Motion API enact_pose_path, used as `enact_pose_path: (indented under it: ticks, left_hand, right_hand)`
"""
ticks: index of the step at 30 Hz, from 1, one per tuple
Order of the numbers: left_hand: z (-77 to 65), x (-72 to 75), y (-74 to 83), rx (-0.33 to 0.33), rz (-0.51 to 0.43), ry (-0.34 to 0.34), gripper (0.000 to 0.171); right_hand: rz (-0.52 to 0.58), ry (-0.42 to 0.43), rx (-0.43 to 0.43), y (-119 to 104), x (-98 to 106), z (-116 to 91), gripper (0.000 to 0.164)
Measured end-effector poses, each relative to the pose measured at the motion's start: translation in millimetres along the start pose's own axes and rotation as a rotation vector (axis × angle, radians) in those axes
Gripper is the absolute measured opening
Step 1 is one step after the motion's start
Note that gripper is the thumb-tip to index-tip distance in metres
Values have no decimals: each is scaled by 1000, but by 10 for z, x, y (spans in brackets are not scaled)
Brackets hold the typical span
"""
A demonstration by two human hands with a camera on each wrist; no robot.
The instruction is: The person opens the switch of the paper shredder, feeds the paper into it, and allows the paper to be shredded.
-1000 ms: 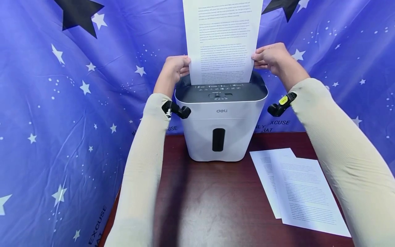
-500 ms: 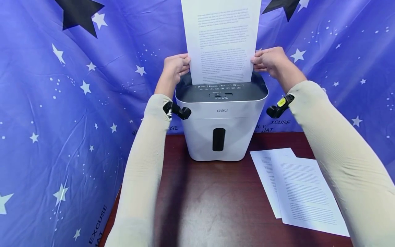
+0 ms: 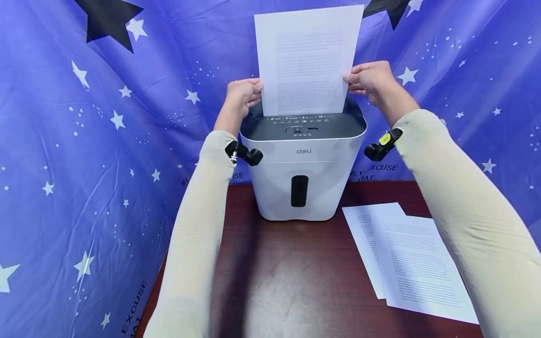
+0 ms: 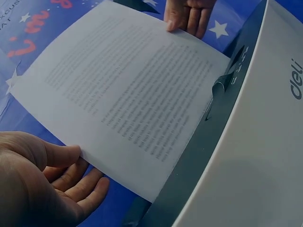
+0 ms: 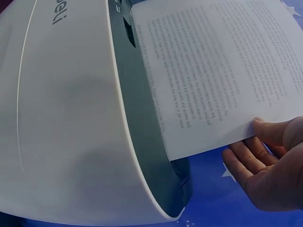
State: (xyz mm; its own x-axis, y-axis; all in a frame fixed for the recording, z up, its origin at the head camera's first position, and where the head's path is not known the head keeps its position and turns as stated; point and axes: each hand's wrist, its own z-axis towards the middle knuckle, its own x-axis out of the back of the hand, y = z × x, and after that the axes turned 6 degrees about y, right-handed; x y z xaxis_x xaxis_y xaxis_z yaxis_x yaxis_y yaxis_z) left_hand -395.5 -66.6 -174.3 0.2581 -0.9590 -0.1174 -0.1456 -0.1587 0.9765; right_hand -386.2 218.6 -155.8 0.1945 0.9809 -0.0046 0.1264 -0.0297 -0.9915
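A printed sheet of paper (image 3: 310,61) stands upright with its lower end in the slot of a white and dark grey paper shredder (image 3: 302,183). My left hand (image 3: 243,96) pinches the sheet's left edge just above the slot. On the opposite edge my right hand (image 3: 372,80) pinches it at a similar height. In the left wrist view the thumb of the left hand (image 4: 52,184) touches the margin, fingers behind. The right wrist view has the thumb of the right hand (image 5: 272,161) on the paper's face, fingers behind the edge. The part inside the slot is hidden.
Two printed sheets (image 3: 422,263) overlap on the dark red-brown table (image 3: 287,277), right of the shredder. A blue star-patterned curtain (image 3: 105,164) hangs behind and along the left side.
The sheet has sunk lower into the shredder, so its top edge now shows in the head view. Both hands stay near the same height at its edges.
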Motion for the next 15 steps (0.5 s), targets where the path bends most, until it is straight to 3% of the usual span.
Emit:
enact_pose_path:
  ticks: [15]
  left_hand:
    - [-24,-3,67,1,-20,22,30]
  right_hand:
    - [-38,51,4,-13,-51,24,6]
